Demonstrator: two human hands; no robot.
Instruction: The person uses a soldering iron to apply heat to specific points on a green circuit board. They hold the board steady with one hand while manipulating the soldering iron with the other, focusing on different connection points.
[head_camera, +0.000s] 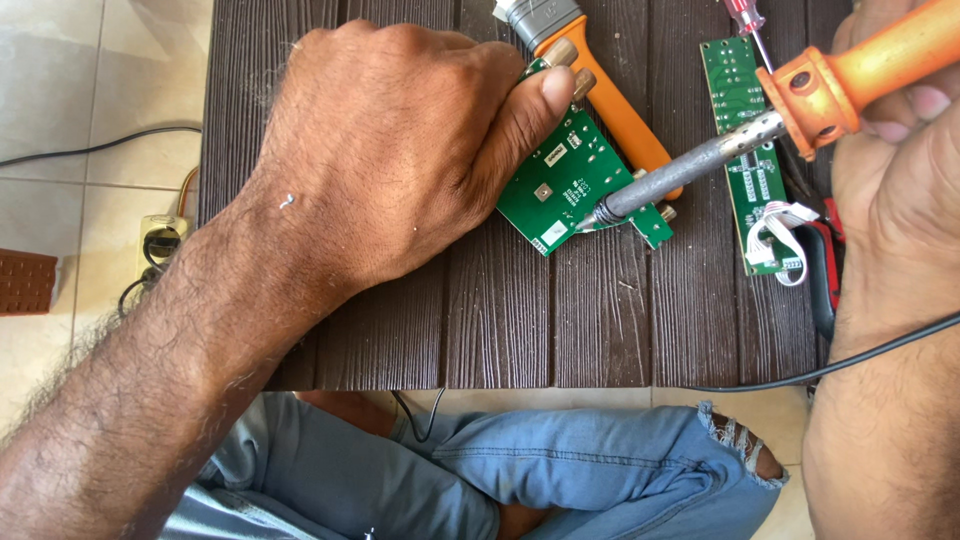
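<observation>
My left hand (400, 150) presses down on a small green circuit board (570, 185) lying on the dark brown wooden table (500, 310), with the thumb on the board's upper edge. My right hand (900, 130) grips the orange handle of a soldering iron (760, 135). The iron's metal shaft slants down to the left, and its tip touches the board's lower part. Most of the board's left side is hidden under my left hand.
A second long green circuit board (750, 150) with a white wire bundle (775, 240) lies to the right. An orange-handled tool (600, 90) lies behind the small board. A black cable (850, 365) crosses the table's right corner. A power strip (160, 245) sits on the tiled floor.
</observation>
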